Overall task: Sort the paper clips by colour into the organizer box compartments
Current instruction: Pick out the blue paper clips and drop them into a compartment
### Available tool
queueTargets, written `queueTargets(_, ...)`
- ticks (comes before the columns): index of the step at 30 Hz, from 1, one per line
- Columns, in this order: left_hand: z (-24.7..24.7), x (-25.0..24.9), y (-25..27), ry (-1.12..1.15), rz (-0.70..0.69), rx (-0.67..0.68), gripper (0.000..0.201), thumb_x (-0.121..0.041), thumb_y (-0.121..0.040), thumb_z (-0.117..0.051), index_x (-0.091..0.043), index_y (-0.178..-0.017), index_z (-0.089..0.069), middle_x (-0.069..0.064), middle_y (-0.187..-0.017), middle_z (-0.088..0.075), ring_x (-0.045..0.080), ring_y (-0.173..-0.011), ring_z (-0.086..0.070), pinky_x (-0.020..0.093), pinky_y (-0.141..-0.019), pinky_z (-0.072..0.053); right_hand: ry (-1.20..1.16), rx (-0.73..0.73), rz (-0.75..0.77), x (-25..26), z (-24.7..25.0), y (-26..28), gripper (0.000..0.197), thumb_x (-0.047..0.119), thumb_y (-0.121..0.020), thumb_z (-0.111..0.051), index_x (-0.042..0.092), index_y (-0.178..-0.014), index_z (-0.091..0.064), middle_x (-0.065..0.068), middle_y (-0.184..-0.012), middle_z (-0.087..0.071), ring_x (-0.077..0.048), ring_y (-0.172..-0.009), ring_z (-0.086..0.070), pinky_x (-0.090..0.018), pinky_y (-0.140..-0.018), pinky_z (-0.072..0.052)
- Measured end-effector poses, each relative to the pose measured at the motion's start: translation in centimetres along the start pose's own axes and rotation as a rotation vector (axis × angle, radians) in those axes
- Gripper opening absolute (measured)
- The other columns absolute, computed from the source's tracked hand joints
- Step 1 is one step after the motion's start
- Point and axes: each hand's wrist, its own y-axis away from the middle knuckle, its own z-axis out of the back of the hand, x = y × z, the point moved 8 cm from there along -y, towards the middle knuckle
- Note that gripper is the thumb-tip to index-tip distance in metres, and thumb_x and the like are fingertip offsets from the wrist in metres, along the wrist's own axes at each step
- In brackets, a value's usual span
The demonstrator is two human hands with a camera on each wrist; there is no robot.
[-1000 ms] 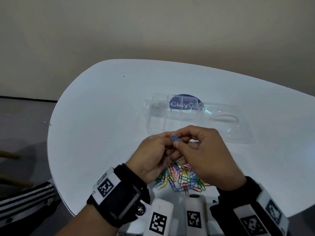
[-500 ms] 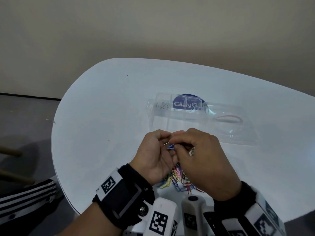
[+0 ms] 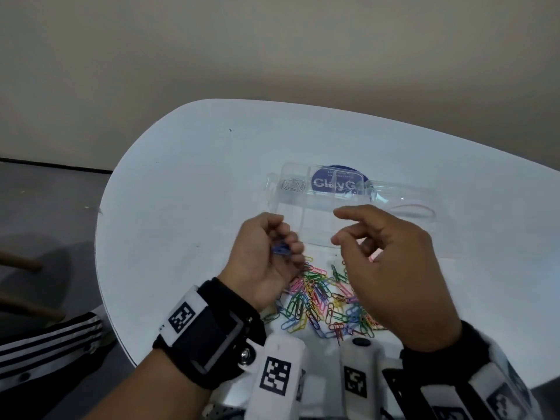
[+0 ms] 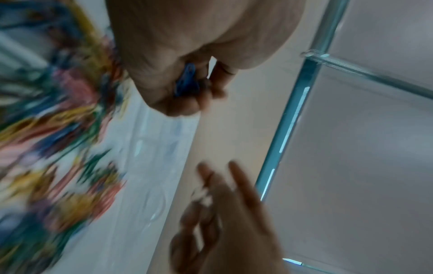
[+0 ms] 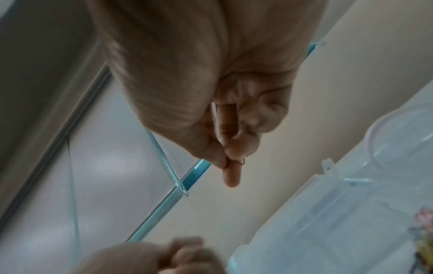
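Blue paper clips sit bunched inside the left hand, whose grip is curled closed round them above the white worktop; the left wrist view shows the same blue clips tucked between its palm and bent fingers. Just to the right, the right hand hovers apart from the left one, over the near edge of the clear organizer box. Its wrist view shows the thumb and a fingertip pinched on a small silver clip, only a loop of which shows. The box lies open on the worktop, with a few silver clips in its far-left compartment and a blue round label under the next one; a red rubber band lies in the lid part at the right. Between the two wrists and nearer the person, a mixed pile of coloured clips is spread loose on the worktop, just in front of the box.
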Motion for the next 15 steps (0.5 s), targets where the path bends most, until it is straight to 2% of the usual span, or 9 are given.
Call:
queueTargets(2, 0.8, -2.2, 0.0, -0.055, -0.103, -0.034, 0.040, -0.019, -0.088, -0.044, -0.020, -0.051, -0.028, -0.003, -0.049, -0.019, 0.012, -0.041, -0.021, 0.020, -0.038, -0.019, 0.038, 0.003, -0.054, -1.1, 0.4, -0.3, 0.023, 0.011, -0.086, -0.064, 0.029, -0.097, -0.072, 0.011, -0.072, -0.071, -0.007, -0.054, -0.060, -0.026, -0.060, -0.052)
queueTargets(3, 1.0, -3.1, 0.2, -0.088, -0.143, -0.031, 0.041, -0.020, -0.088, -0.044, -0.021, -0.052, -0.025, -0.003, -0.049, -0.015, 0.012, -0.040, -0.018, 0.020, -0.038, -0.015, 0.062, 0.017, -0.086, -1.8, 0.4, -0.5, 0.019, 0.013, -0.086, -0.064, 0.029, -0.093, -0.073, 0.012, -0.071, -0.071, -0.006, -0.055, -0.060, -0.026, -0.062, -0.052)
queueTargets(5, 1.0, -4.3, 0.7, -0.213, -0.198, -0.018, 0.042, -0.022, -0.092, -0.046, -0.019, -0.053, -0.029, -0.005, -0.046, -0.016, 0.012, -0.038, -0.018, 0.021, -0.037, -0.014, 0.152, 0.076, -0.142, -2.9, 0.0, -0.6, 0.011, 0.020, -0.086, -0.065, 0.027, -0.084, -0.073, 0.012, -0.066, -0.070, -0.005, -0.056, -0.061, -0.028, -0.065, -0.054)
queueTargets(8, 0.8, -5.0, 1.1, -0.624, -0.275, -0.043, 0.034, -0.020, -0.100, -0.046, -0.011, -0.068, -0.055, -0.006, -0.045, -0.024, 0.011, -0.041, -0.025, 0.021, -0.039, -0.022, 0.375, 0.214, -0.188, -3.8, -1.3, -0.3, 0.017, 0.036, -0.085, -0.067, 0.026, -0.073, -0.072, 0.013, -0.069, -0.069, -0.007, -0.069, -0.065, -0.031, -0.070, -0.054)
queueTargets(10, 0.7, -4.8, 1.1, -0.969, -0.282, -0.044, 0.028, -0.018, -0.100, -0.047, -0.011, -0.083, -0.069, -0.008, -0.045, -0.035, 0.008, -0.042, -0.033, 0.020, -0.043, -0.027, 0.466, 0.259, -0.156, -3.2, -2.4, -0.3, 0.018, 0.041, -0.087, -0.064, 0.028, -0.079, -0.073, 0.013, -0.081, -0.069, -0.011, -0.082, -0.063, -0.031, -0.074, -0.050)
queueTargets(12, 1.2, -4.3, 0.9, -1.215, -0.257, -0.049, 0.020, -0.020, -0.097, -0.056, -0.016, -0.089, -0.074, -0.016, -0.045, -0.048, 0.000, -0.042, -0.043, 0.014, -0.043, -0.032, 0.470, 0.313, -0.118, -2.4, -4.1, -0.5, 0.016, 0.041, -0.088, -0.062, 0.032, -0.088, -0.075, 0.012, -0.093, -0.068, -0.014, -0.092, -0.061, -0.032, -0.080, -0.049)
queueTargets(13, 1.4, -4.3, 0.9, -1.282, -0.256, -0.048, 0.015, -0.022, -0.093, -0.063, -0.017, -0.089, -0.075, -0.018, -0.051, -0.056, -0.003, -0.047, -0.049, 0.012, -0.047, -0.036, 0.461, 0.357, -0.113, -2.1, -5.2, -0.7, 0.016, 0.040, -0.088, -0.062, 0.033, -0.092, -0.075, 0.011, -0.098, -0.069, -0.015, -0.095, -0.062, -0.032, -0.083, -0.049)
queueTargets(15, 1.9, -4.2, 0.7, -1.370, -0.256, -0.043, 0.008, -0.025, -0.086, -0.073, -0.018, -0.085, -0.077, -0.013, -0.067, -0.068, -0.003, -0.061, -0.059, 0.015, -0.059, -0.042, 0.470, 0.472, -0.121, -2.0, -7.2, -0.8, 0.017, 0.038, -0.088, -0.062, 0.036, -0.100, -0.075, 0.011, -0.104, -0.071, -0.017, -0.098, -0.064, -0.029, -0.081, -0.050)
